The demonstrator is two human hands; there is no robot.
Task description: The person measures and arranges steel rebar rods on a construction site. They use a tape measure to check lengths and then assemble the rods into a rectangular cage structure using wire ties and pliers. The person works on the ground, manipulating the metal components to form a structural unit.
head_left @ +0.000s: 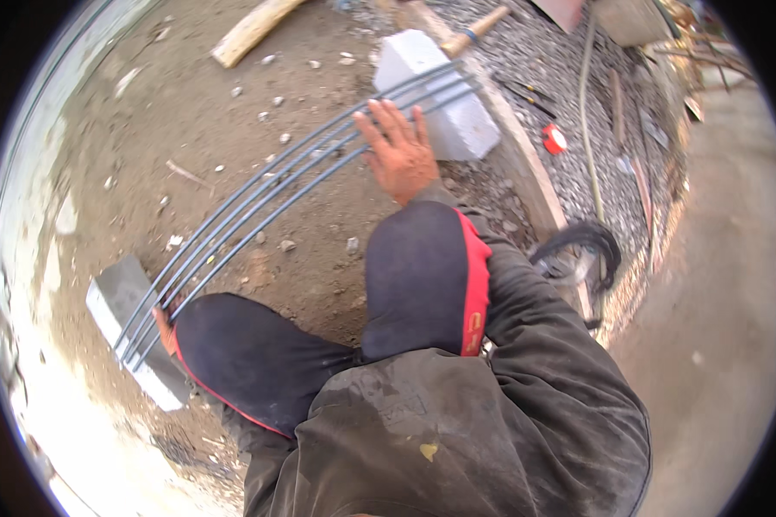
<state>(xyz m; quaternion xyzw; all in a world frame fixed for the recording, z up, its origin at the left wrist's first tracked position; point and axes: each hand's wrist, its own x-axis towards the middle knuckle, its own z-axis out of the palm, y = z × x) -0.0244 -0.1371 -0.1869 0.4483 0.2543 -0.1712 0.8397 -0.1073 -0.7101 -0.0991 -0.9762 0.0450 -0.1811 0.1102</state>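
Several long, thin steel rebar rods [272,183] lie side by side, curved in this wide view. Their far right ends rest over a pale block [466,129], and their near left ends over a grey block [122,289]. My right hand [405,164] lies on the rods beside the pale block, fingers stretched out and spread. At the other end, my left hand [164,332] touches the rods by the grey block. My left knee hides most of it; only a finger or thumb shows, so its grip is unclear.
Below the rods is bare dirt with small stones. A wooden plank [254,33] lies at the far left. Beyond a concrete edging [526,168], gravel holds a wooden handle [477,30], a red tape measure [554,140], pliers-like tools [528,95], a pale hose [588,112] and a black coil [591,246].
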